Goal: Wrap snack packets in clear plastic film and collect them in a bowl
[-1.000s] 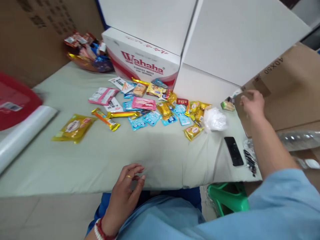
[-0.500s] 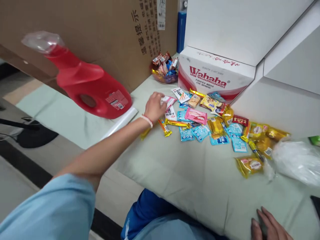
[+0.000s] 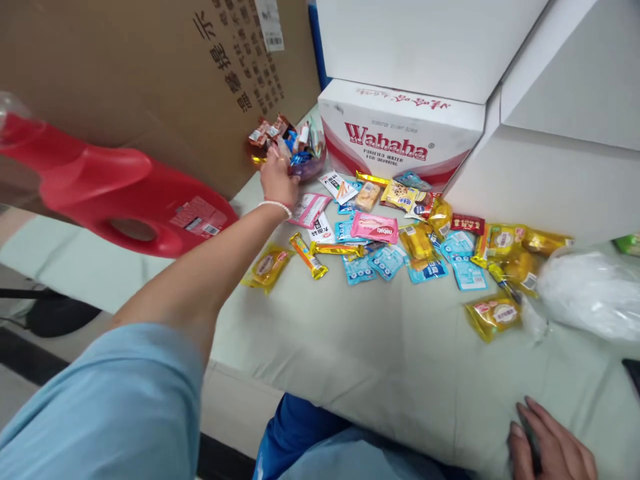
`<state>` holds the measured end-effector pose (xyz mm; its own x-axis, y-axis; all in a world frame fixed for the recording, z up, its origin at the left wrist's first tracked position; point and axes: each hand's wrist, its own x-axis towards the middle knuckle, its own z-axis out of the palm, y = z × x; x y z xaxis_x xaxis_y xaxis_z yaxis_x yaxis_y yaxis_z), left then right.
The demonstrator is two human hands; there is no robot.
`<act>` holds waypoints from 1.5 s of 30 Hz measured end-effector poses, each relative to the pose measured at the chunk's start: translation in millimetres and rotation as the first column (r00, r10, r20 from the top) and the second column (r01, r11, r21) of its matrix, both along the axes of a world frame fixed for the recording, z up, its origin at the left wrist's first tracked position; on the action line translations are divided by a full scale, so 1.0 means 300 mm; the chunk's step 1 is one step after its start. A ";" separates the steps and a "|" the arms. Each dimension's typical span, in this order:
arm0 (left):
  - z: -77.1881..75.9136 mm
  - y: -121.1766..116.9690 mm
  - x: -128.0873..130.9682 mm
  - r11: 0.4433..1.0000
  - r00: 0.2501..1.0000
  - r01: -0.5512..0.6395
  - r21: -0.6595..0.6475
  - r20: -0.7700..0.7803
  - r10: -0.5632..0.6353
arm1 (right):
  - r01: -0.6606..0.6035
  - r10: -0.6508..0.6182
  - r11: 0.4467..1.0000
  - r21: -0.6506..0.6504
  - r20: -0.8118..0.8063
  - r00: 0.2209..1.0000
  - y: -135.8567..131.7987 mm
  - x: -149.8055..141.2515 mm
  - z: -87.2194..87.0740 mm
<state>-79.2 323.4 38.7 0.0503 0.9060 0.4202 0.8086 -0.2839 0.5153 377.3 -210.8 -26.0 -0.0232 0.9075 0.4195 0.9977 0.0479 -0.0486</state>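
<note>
My left hand (image 3: 278,179), with a beaded bracelet on its wrist, reaches to the front of a bowl (image 3: 309,170) heaped with wrapped candies (image 3: 290,139). Its fingertips are among the wrappers and mostly hidden, so whether they grip a candy cannot be told. Just below the hand lies a pink-and-white packet (image 3: 310,209), apart from it. At the lower right my right hand (image 3: 555,443) rests on the cloth-covered table (image 3: 380,353), thumb apart from the stretched fingers. A dark patch between thumb and fingers is unclear.
Packaged snacks (image 3: 376,228) spread before a Wahaha carton (image 3: 400,137). A yellow-wrapped cake (image 3: 269,267) lies left of them. A large red jug (image 3: 130,193) and a brown cardboard box (image 3: 125,60) stand left. A white plastic bag (image 3: 590,293) lies right.
My left hand has moved away from the pink-and-white packet, back to the candy bowl; the packet stays on the table. The view has shifted. My right hand stays on the table.
</note>
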 end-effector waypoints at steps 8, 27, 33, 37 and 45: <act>0.190 -0.506 -0.053 0.983 0.986 0.128 0.132 -0.121 -0.112 | 0.015 -0.014 0.999 0.035 -0.052 0.999 0.007 -0.026 -0.002; 0.253 -0.759 0.556 0.772 0.006 0.623 -0.129 0.987 0.160 | 0.072 -0.077 0.997 -0.029 -0.370 0.926 0.016 -0.017 0.032; 0.178 -0.982 0.595 0.576 -0.040 0.805 -0.139 0.957 0.287 | 0.086 -0.010 0.996 0.034 -0.885 0.466 0.068 -0.114 0.281; 0.057 -1.166 0.648 0.349 -0.033 0.922 -0.169 0.863 0.504 | -0.040 0.060 0.998 0.055 -0.986 0.157 0.064 -0.146 0.399; 0.038 -1.265 0.778 0.167 -0.056 0.985 -0.039 0.848 0.528 | 0.106 0.049 0.986 0.131 -0.824 0.565 -0.146 -0.081 0.423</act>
